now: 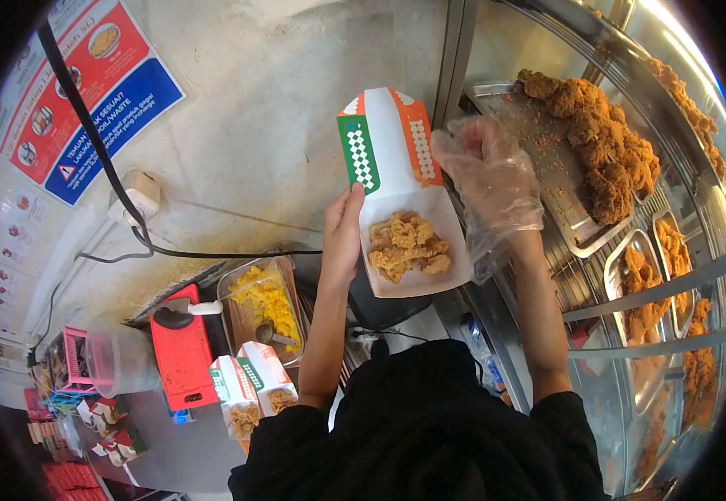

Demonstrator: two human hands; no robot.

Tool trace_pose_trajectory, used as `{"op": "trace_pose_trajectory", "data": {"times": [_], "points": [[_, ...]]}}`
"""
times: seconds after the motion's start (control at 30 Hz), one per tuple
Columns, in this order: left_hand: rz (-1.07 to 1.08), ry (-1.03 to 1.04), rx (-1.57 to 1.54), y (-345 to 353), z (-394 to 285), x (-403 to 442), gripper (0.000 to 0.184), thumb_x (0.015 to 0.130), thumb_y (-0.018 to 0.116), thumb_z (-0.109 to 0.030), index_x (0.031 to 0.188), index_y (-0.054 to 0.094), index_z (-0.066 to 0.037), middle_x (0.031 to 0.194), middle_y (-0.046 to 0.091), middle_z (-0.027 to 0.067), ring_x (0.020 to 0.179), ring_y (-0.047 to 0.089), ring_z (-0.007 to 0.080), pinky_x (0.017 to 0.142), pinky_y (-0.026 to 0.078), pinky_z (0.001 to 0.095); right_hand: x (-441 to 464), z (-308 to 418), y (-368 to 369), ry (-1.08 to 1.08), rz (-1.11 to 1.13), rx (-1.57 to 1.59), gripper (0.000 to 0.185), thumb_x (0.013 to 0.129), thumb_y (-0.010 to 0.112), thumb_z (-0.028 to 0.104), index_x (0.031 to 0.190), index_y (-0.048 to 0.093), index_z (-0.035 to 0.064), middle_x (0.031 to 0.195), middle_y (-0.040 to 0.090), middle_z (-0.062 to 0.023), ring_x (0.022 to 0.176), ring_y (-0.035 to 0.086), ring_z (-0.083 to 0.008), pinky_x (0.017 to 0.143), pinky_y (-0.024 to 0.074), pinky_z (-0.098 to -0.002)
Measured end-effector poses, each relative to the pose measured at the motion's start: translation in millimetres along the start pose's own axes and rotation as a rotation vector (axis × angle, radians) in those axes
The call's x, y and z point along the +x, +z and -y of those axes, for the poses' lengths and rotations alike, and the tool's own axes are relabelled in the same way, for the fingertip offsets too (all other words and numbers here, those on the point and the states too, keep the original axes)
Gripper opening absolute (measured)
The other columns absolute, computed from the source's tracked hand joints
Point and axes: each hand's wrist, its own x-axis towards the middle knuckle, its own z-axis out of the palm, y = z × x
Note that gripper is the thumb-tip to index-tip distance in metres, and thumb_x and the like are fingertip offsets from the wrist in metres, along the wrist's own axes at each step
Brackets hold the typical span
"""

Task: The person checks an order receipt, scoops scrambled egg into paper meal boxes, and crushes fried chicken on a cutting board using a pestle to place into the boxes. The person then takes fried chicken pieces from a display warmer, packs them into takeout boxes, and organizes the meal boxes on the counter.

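My left hand (344, 230) grips the left side of a paper takeaway box (424, 288), thumb on its inner edge. The box is white inside, with an orange and green checked lid standing up. Pieces of fried chicken (409, 245) lie in it. My right hand (490, 163), in a loose clear plastic glove, is just right of the lid, between the box and the display case. Its fingers look bent, but the crumpled glove hides whether they hold anything. Beyond that hand, a metal tray (538, 159) bears a row of large fried chicken pieces (601, 146).
Smaller trays of fried food (642, 292) fill the glass case on the right. At lower left are filled boxes (254, 384), a container of yellow food (267, 305) with a ladle, a red board (183, 351) and a clear tub (121, 359). A black cable (237, 252) crosses the wall.
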Motion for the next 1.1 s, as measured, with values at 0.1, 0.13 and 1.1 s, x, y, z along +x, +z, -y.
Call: {"op": "trace_pose_trajectory", "data": {"times": [0.1, 0.13, 1.1], "points": [[-0.006, 0.039, 0.031, 0.3, 0.8, -0.9, 0.034, 0.091, 0.043, -0.027, 0.102, 0.054, 0.003, 0.095, 0.058, 0.0050, 0.083, 0.053, 0.0091, 0.074, 0.040, 0.0224, -0.6, -1.2, -2.6, 0.068, 0.180, -0.082, 0.033, 0.073, 0.064, 0.025, 0.093, 0.060, -0.0016, 0.078, 0.061, -0.0095, 0.071, 0.058, -0.0132, 0.063, 0.0466, -0.0271], [-0.009, 0.053, 0.044, 0.4, 1.1, -1.1, 0.035, 0.091, 0.043, -0.028, 0.103, 0.054, 0.002, 0.096, 0.058, 0.0060, 0.084, 0.054, 0.0102, 0.075, 0.041, 0.0231, -0.6, 0.2, -3.9, 0.097, 0.297, -0.038, 0.033, 0.073, 0.065, 0.025, 0.092, 0.061, -0.0018, 0.077, 0.061, -0.0093, 0.069, 0.058, -0.0125, 0.063, 0.0465, -0.0264], [-0.957, 0.169, 0.678, -131.7, 8.8, -318.7, 0.015, 0.090, 0.037, -0.004, 0.097, 0.051, -0.008, 0.079, 0.046, -0.0043, 0.066, 0.039, 0.0019, 0.055, 0.029, 0.0171, -73.3, -5.1, 130.1, 0.196, 0.896, 0.554, 0.021, 0.075, 0.066, 0.013, 0.093, 0.062, 0.0035, 0.076, 0.060, -0.0001, 0.059, 0.049, -0.0043, 0.049, 0.0395, -0.0188]]}}
